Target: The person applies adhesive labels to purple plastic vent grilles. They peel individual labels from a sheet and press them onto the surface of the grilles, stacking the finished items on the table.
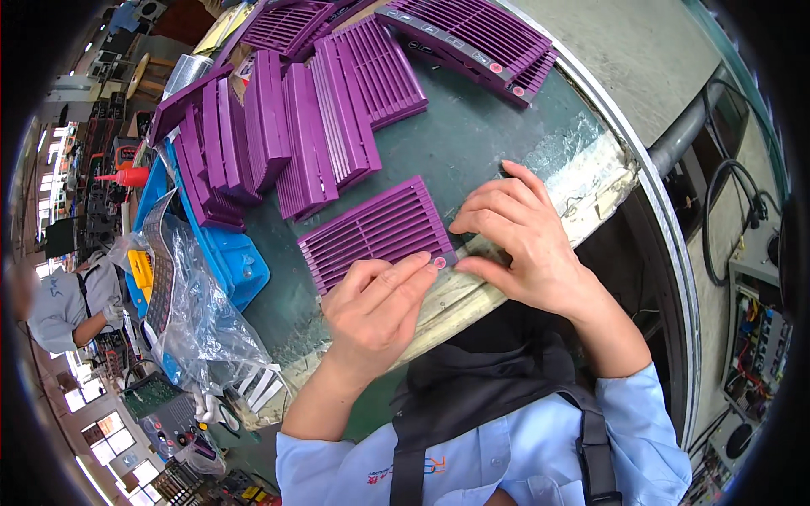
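Note:
A purple slatted plastic panel (377, 221) lies on the green tabletop in front of me, tilted slightly. Bent over its near edge is my left hand (371, 316), fingers pressed together against a grey strip with a red round mark (440, 263); its thumb is mostly hidden. At the panel's right end, my right hand (527, 249) has its fingers spread and its thumb beside the marked corner. Nothing shows in the right hand.
More purple panels (308, 139) stand and lean in a row at the far left. Others with labelled edges (472, 42) are stacked at the back right. A blue bin (240, 266) and clear plastic bag (207, 329) sit left. A person (72, 308) works beyond.

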A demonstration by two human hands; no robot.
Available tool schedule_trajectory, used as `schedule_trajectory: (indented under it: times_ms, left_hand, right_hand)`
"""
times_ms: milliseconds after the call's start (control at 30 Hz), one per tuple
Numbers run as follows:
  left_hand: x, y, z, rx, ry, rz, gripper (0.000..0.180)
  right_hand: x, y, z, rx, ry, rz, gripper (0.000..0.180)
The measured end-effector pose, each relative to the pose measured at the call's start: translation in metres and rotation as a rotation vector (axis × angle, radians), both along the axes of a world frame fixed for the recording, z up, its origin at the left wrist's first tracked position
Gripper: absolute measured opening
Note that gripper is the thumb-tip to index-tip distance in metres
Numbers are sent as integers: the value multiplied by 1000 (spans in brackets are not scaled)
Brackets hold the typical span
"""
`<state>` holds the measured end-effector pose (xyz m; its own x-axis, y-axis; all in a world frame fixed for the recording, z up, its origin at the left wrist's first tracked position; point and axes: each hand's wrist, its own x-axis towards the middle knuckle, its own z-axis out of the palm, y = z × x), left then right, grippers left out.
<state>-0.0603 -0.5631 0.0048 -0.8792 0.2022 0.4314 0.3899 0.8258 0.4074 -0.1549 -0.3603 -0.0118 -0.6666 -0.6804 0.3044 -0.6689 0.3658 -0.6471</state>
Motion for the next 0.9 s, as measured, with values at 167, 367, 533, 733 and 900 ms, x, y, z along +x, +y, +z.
schedule_trajectory:
  times_ms: [167,367,533,733,900]
  left_hand:
    - [-1,0,-4,-36,76,-19,28]
    - [1,3,0,-44,31,-2,30]
    - [0,1,-5,-81,105,-15,28]
    - [0,1,-6,-99,106,-19,27]
    - [0,2,-3,-84,81,-6,27]
  right_hand:
    - [1,0,0,2,9,-7,37]
    - [1,0,0,-8,13,-3,36]
    - [0,3,-1,-68,-5,35,34]
    - [4,-3,-3,-128,-34,75,25]
    - [7,-9,-3,-124,-33,27,18]
